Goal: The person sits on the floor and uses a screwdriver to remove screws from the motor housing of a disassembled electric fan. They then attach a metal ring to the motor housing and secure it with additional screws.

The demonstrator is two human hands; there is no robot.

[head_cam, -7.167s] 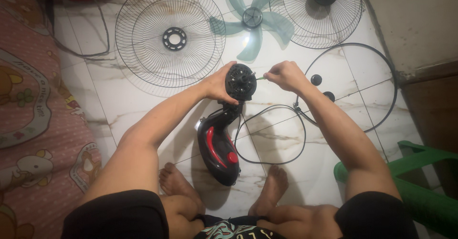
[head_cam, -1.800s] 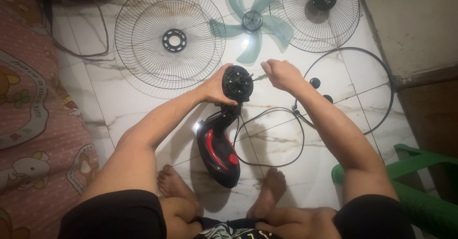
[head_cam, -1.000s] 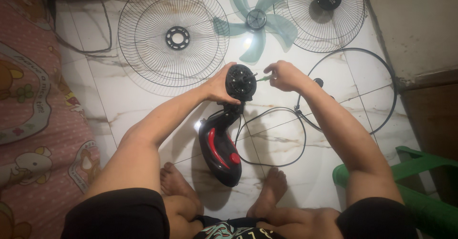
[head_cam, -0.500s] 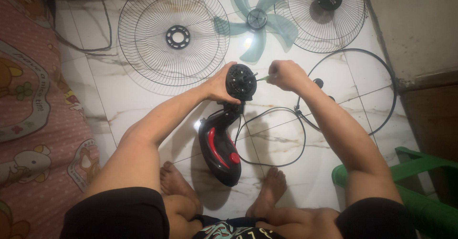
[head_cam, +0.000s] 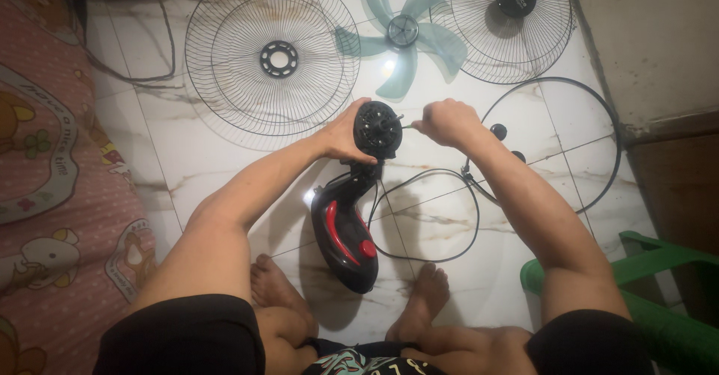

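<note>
A black and red fan body (head_cam: 343, 234) lies on the white marble floor between my feet, its round black motor head (head_cam: 377, 128) raised toward me. My left hand (head_cam: 342, 132) grips the left side of the motor head. My right hand (head_cam: 447, 122) is closed around a thin tool whose tip points at the motor head's right side; the tool itself is mostly hidden in my fist. The fan's black cord (head_cam: 442, 218) loops on the floor under my right forearm.
Two wire fan grilles (head_cam: 271, 57) (head_cam: 517, 23) and a teal fan blade (head_cam: 403, 34) lie on the floor ahead. A black guard ring (head_cam: 599, 143) and two small black knobs (head_cam: 499, 131) sit right. Pink patterned bedding (head_cam: 52, 165) lies left, a green plastic chair (head_cam: 659, 270) right.
My right hand has shifted slightly at the motor head's right side, staying closed on the tool. My left hand keeps its hold on the motor head.
</note>
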